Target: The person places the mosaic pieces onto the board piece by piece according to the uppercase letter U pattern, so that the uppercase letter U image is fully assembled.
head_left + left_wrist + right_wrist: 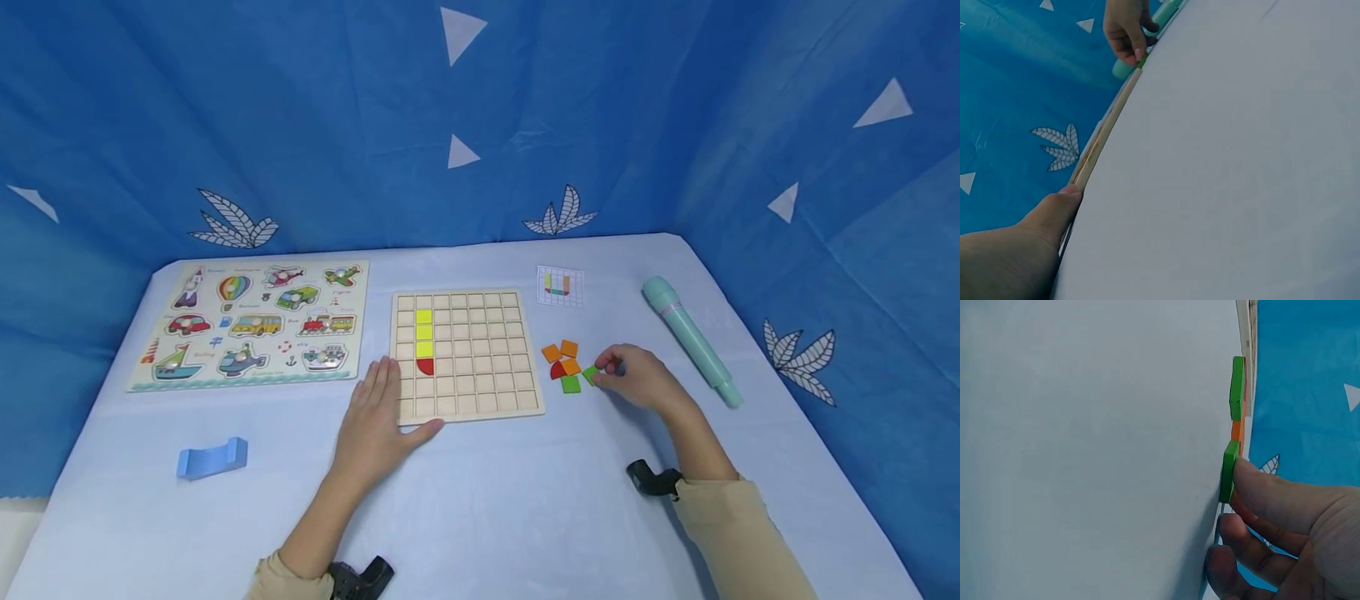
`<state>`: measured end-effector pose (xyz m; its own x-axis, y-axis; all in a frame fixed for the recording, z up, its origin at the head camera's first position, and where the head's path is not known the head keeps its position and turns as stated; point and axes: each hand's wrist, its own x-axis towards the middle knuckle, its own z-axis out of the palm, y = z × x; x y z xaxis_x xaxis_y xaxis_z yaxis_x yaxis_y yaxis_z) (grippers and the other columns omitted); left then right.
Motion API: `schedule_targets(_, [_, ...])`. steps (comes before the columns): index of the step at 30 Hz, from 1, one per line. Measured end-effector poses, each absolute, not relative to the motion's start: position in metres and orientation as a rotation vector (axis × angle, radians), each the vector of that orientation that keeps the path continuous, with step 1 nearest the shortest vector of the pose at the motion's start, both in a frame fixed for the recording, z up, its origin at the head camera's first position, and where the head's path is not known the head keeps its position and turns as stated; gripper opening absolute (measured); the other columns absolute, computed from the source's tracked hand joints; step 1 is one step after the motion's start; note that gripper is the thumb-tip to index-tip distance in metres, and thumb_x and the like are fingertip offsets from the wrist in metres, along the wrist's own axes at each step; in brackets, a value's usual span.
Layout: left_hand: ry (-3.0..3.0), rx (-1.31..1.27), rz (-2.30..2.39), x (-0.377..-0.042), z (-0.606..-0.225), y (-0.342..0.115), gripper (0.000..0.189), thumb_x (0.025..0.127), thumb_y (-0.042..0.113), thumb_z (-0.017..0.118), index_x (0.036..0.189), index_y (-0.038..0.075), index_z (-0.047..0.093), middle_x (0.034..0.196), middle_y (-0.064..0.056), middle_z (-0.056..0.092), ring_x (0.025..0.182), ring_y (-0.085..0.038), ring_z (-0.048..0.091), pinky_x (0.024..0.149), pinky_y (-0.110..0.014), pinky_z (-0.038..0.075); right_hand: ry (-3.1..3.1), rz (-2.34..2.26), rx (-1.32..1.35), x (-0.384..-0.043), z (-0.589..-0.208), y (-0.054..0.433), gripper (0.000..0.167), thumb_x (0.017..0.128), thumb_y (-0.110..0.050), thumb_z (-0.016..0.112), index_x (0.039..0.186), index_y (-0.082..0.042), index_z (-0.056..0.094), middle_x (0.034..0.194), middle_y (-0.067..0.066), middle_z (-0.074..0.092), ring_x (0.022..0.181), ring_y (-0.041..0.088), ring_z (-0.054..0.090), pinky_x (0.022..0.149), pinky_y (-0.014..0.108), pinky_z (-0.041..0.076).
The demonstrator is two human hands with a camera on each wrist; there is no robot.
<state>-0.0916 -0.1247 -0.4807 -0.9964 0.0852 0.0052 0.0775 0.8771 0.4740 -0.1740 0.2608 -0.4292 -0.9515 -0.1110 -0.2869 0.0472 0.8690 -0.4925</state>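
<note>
My right hand pinches a green square tile between thumb and fingers at the right edge of a small tile pile. Beside it lie another green tile, several orange tiles and a red quarter-round tile. My left hand rests flat along the left edge of a wooden grid board, its thumb by the front edge. On the board, yellow squares run down one column, with a red quarter-round piece directly below.
A pattern card lies behind the tiles. To the right is a mint-green microphone-shaped toy. A vehicle picture puzzle lies at the back left, and a blue curved block in front of it. Blue curtains enclose the table.
</note>
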Motion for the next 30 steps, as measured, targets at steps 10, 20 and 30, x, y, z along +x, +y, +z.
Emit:
schedule_targets(10, [3.06, 0.122, 0.772, -0.091, -0.484, -0.124, 0.119, 0.078, 0.072, 0.067, 0.157, -0.001, 0.017, 0.165, -0.019, 0.015, 0.155, -0.035, 0.012, 0.126, -0.051, 0.013, 2.744, -0.797, -0.137, -0.176, -0.435, 0.262, 0.024, 0.086, -0.019, 0.077, 0.106, -0.009, 0.067, 0.103, 0.009, 0.061, 0.093, 0.025, 0.052, 0.078, 0.033, 0.045])
schedule_targets(20, [3.082, 0.144, 0.74, -0.089, -0.483, -0.125, 0.117, 0.079, 0.073, 0.065, 0.156, -0.003, 0.02, 0.165, -0.02, 0.017, 0.154, -0.036, 0.014, 0.126, -0.052, 0.015, 2.683, -0.903, -0.189, -0.176, -0.439, 0.262, 0.022, 0.088, -0.015, 0.075, 0.106, -0.011, 0.063, 0.096, 0.006, 0.06, 0.095, 0.023, 0.052, 0.082, 0.034, 0.045])
schedule_targets(30, [3.089, 0.148, 0.735, -0.089, -0.482, -0.124, 0.116, 0.079, 0.073, 0.065, 0.156, -0.004, 0.021, 0.164, -0.021, 0.019, 0.154, -0.037, 0.015, 0.125, -0.053, 0.016, 2.701, -1.026, -0.195, -0.178, -0.438, 0.265, 0.019, 0.093, -0.014, 0.069, 0.11, -0.013, 0.061, 0.1, 0.006, 0.06, 0.1, 0.024, 0.052, 0.087, 0.036, 0.046])
